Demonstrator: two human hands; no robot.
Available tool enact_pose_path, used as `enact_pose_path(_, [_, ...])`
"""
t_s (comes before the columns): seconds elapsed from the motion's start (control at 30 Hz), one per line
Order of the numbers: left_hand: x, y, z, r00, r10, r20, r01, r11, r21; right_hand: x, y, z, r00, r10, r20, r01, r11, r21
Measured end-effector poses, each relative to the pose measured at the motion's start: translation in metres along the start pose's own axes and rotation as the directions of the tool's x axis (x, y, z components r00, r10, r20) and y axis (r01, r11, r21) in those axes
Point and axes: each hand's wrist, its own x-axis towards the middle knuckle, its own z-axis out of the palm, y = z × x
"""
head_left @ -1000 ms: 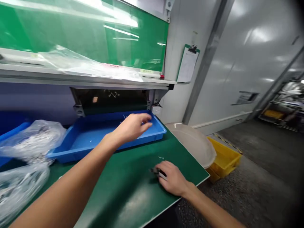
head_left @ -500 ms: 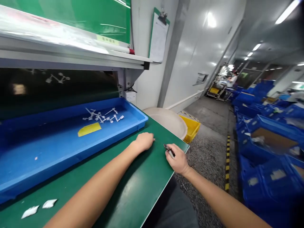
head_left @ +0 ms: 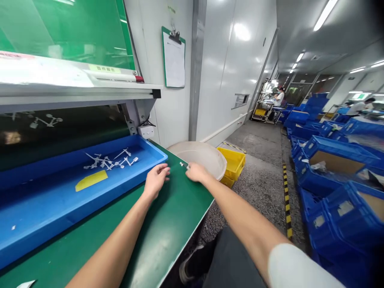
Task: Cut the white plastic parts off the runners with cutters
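Note:
My left hand (head_left: 156, 180) lies on the green table (head_left: 168, 224) just beside the near right corner of a long blue tray (head_left: 60, 208), fingers stretched out and holding nothing. My right hand (head_left: 194, 172) sits at the table's far right edge, against the rim of a white basin (head_left: 210, 158). Its fingers are curled, and what they hold is hidden. A tiny white piece (head_left: 181, 164) lies on the table between the hands. In the tray lie several white plastic sprue parts (head_left: 108, 162) and a yellow slip (head_left: 91, 180).
A yellow crate (head_left: 234, 162) stands on the floor behind the basin. Stacked blue crates (head_left: 336, 176) line the aisle on the right. A clipboard (head_left: 174, 58) hangs on the wall, and a shelf (head_left: 78, 94) overhangs the tray. People work far down the aisle.
My view has swung right. My left hand drew back toward the tray's corner. My right hand moved forward from the table's near edge to the basin's rim; the black tool it held no longer shows.

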Motion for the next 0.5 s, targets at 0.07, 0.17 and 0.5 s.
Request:
enact_pose_path(0.07, [-0.02, 0.0, -0.013, 0.999, -0.035, -0.04, 0.036, 0.999, 0.028, 0.03, -0.003, -0.013, 0.997, 0.042, -0.071, -0.039, 0.998, 0.04])
enact_pose_path(0.17, [-0.039, 0.017, -0.012, 0.994, -0.084, 0.074, 0.083, 0.996, 0.023, 0.034, -0.009, -0.019, 0.988, 0.04, -0.15, -0.02, 0.991, 0.136])
enact_pose_path(0.5, [-0.001, 0.049, 0.138, 0.893, -0.296, 0.338, 0.383, 0.896, -0.226, -0.073, 0.026, -0.043, 0.884, -0.13, -0.449, 0.307, 0.886, 0.348])
